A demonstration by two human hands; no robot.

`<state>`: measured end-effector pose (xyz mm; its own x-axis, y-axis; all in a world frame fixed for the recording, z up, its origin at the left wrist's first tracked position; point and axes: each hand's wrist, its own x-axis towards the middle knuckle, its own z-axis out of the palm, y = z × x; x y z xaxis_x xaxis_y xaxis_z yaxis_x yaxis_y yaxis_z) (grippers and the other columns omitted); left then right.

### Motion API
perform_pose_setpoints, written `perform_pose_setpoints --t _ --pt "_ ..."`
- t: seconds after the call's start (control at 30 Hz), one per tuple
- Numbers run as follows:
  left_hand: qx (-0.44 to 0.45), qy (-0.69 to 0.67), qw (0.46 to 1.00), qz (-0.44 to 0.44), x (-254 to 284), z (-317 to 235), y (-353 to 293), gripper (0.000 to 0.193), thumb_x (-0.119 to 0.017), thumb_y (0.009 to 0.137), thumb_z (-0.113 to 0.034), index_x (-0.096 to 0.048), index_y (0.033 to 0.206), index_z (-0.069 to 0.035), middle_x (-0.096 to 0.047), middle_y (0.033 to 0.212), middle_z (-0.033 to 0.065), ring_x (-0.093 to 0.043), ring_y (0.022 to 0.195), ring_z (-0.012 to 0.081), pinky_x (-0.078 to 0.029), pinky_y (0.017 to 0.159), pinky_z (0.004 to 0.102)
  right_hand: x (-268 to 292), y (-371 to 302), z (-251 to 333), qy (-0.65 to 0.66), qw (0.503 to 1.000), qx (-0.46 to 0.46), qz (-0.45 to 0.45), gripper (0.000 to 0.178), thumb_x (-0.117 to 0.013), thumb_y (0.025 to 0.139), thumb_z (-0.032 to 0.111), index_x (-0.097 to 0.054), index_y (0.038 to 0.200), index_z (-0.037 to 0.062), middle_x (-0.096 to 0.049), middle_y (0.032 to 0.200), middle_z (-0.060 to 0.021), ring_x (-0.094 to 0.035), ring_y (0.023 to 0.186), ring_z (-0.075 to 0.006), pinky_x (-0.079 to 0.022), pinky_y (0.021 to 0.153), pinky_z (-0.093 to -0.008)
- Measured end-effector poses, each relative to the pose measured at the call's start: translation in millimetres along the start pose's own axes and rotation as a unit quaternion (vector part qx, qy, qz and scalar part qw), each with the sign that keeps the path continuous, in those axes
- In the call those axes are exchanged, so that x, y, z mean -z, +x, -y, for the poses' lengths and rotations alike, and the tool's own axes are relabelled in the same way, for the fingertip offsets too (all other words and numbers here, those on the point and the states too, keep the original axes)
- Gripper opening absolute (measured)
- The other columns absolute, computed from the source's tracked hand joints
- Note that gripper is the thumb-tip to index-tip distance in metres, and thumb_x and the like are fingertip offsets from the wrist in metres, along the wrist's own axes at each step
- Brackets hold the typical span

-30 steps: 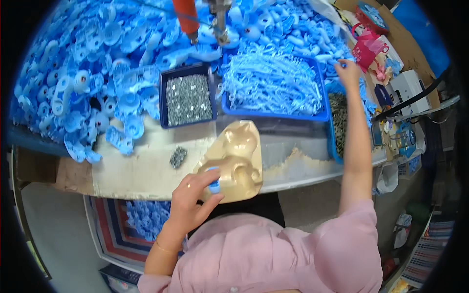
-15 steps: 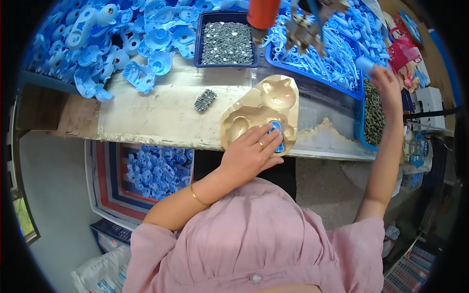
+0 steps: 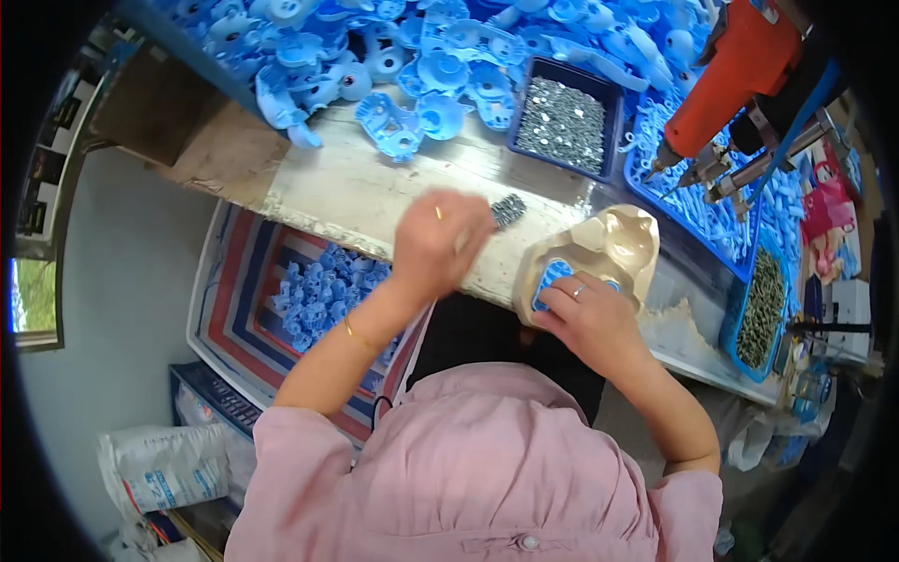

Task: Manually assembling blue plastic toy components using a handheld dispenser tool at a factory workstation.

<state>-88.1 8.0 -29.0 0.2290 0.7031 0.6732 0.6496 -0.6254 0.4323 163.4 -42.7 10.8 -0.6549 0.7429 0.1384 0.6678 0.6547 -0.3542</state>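
Note:
A tan moulded holder (image 3: 640,245) with rounded hollows lies at the bench's front edge. Two blue plastic parts sit in it: a larger blue plastic piece (image 3: 552,273) at its left and another, mostly hidden under my fingers. My right hand (image 3: 595,323) reaches over the holder, its curled fingers on the larger piece. Farther left, my left hand (image 3: 438,242) is smeared by motion above the bench; whether anything is in it cannot be made out. Just beside it lies a small heap of metal pieces (image 3: 508,211), probably screws.
Blue plastic shells (image 3: 440,70) pile along the back. A dark blue tray (image 3: 611,155) holds small metal pieces. An orange power screwdriver (image 3: 735,80) hangs at right over a bin of slim blue parts (image 3: 693,201). A light-blue basket (image 3: 733,351) of screws stands right, a striped crate (image 3: 220,281) below left.
My left hand has left the holder and moved left, near the metal heap. My right hand has come from the right-hand bins to the holder, where the larger blue piece now lies. The view has turned.

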Motion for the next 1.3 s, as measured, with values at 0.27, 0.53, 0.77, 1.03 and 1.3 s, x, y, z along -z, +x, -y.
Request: perform_pose_setpoints --t 0.27,0.53,0.77,1.03,1.3 --pt "0.074 0.247 0.966 0.035 1 113 30 0.024 -0.071 0.084 -0.011 -0.066 0.107 -0.011 -0.066 0.103 0.0068 -0.064 0.096 0.0303 -0.055 0.075 0.0424 19 7 7 0.043 0.994 -0.039 -0.088 0.013 -0.077 0.082 0.01 -0.067 0.088 0.0062 -0.067 0.092 -0.0087 -0.065 0.085 -0.0298 -0.053 0.071 -0.0381" --pt "0.089 0.108 0.988 0.07 7 68 37 0.008 -0.069 0.084 -0.009 -0.066 0.091 -0.008 -0.064 0.087 0.0093 -0.066 0.08 0.0307 -0.054 0.067 0.0417 46 -12 -15 0.122 0.951 -0.183 -0.215 0.007 -0.073 0.085 -0.004 -0.069 0.091 -0.0012 -0.068 0.086 -0.0086 -0.063 0.077 -0.0168 -0.05 0.07 -0.0289" --pt "-0.109 -0.027 0.975 0.189 5 -69 79 0.01 -0.07 0.082 -0.013 -0.063 0.082 -0.006 -0.068 0.081 0.01 -0.068 0.07 0.0275 -0.054 0.06 0.0386 73 -31 -25 0.109 0.934 -0.205 -0.272 0.004 -0.07 0.089 -0.003 -0.068 0.092 -0.0036 -0.069 0.09 -0.007 -0.062 0.081 -0.0135 -0.049 0.075 -0.026" --pt "-0.068 -0.047 0.872 0.483 -78 -118 95 0.019 -0.069 0.087 -0.023 -0.067 0.093 -0.005 -0.07 0.091 0.0147 -0.071 0.085 0.0315 -0.055 0.063 0.0444 83 -42 -22 0.047 0.924 -0.222 -0.309 0.005 -0.074 0.087 -0.002 -0.069 0.09 -0.0017 -0.068 0.085 -0.0073 -0.061 0.073 -0.0141 -0.049 0.067 -0.0268" --pt "0.012 -0.137 0.95 0.282 -10 -61 46 0.047 -0.074 0.084 -0.018 -0.059 0.127 -0.006 -0.064 0.121 0.0149 -0.056 0.118 0.0345 -0.049 0.095 0.0444 30 -23 -5 0.047 0.986 -0.083 -0.138 0.032 -0.075 0.079 0.003 -0.07 0.11 0.0069 -0.07 0.106 -0.0081 -0.066 0.097 -0.0297 -0.055 0.079 -0.0364"
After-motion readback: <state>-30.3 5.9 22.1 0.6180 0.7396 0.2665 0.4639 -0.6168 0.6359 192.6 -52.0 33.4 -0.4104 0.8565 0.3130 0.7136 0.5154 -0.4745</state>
